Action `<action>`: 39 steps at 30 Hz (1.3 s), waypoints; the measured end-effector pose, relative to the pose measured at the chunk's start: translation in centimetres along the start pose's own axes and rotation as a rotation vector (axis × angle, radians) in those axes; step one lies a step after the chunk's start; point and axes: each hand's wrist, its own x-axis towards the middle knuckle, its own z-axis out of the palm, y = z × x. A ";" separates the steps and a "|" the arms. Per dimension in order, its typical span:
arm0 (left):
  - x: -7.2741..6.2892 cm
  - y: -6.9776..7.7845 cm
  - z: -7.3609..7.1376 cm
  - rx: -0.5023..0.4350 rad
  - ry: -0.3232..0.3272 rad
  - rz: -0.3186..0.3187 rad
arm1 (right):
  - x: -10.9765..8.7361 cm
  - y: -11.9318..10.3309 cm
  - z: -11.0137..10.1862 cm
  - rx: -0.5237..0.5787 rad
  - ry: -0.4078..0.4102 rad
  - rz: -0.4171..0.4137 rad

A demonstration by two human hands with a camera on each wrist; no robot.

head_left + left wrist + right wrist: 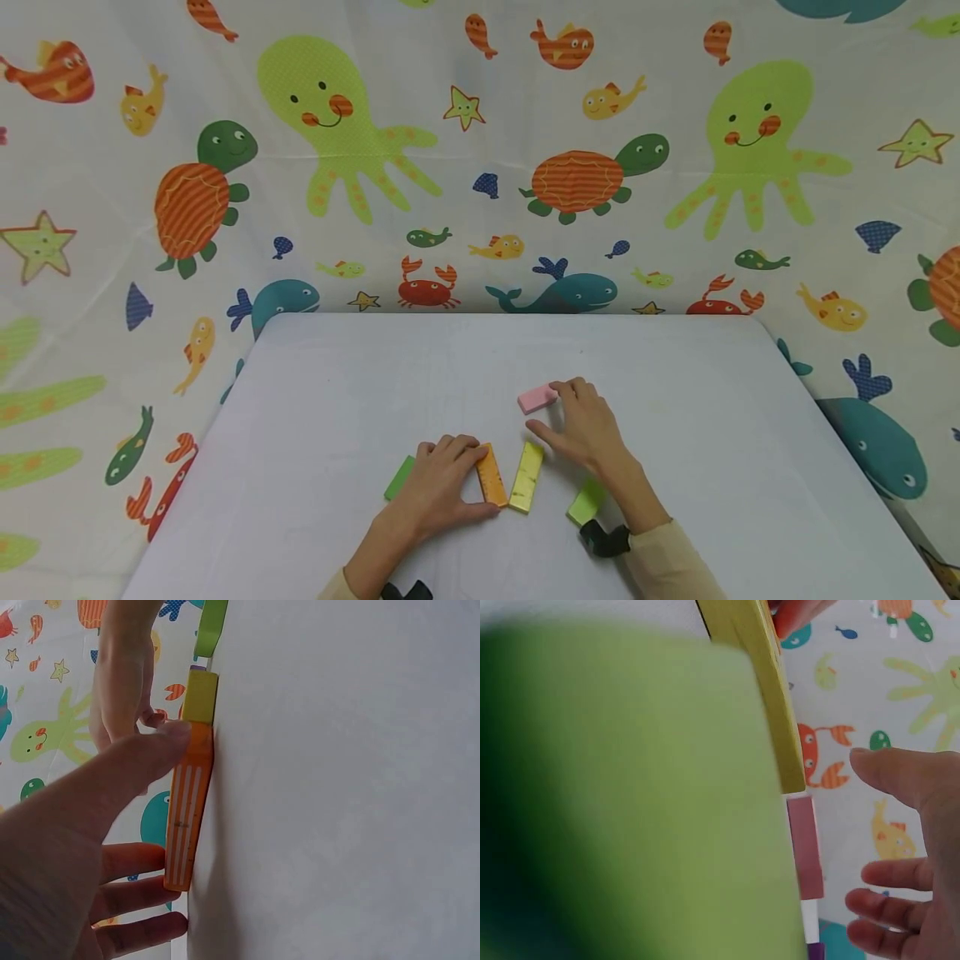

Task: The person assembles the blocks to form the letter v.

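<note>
A pale cloth [412, 67] printed with sea creatures [577, 182] rises beyond the white worktop [360, 375] and also shows to its left and right.

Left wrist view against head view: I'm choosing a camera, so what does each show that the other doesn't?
Only the left wrist view: pale stripes along the side of the orange block, and a purple sliver just beyond the yellow block.

Only the head view: the pink block at the right hand, and the green block beside the left hand.

Both: the orange and yellow blocks, a light green block, both hands, the white table and the sea-creature cloth.
</note>
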 end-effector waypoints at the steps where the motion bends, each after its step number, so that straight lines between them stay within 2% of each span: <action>1: 0.0 0.0 0.0 0.003 0.000 0.000 | 0.1 0.0 0.0 0.001 -0.004 0.005; 16: 0.1 -0.1 0.0 -0.006 0.006 0.001 | 1.1 0.4 0.6 -0.002 -0.028 0.056; 28: 0.1 -0.3 0.1 -0.040 0.001 0.001 | 1.6 0.1 1.0 -0.040 -0.034 0.065; 39: 0.0 -0.3 0.1 -0.031 0.015 0.003 | 2.1 -0.1 1.2 -0.030 -0.061 0.107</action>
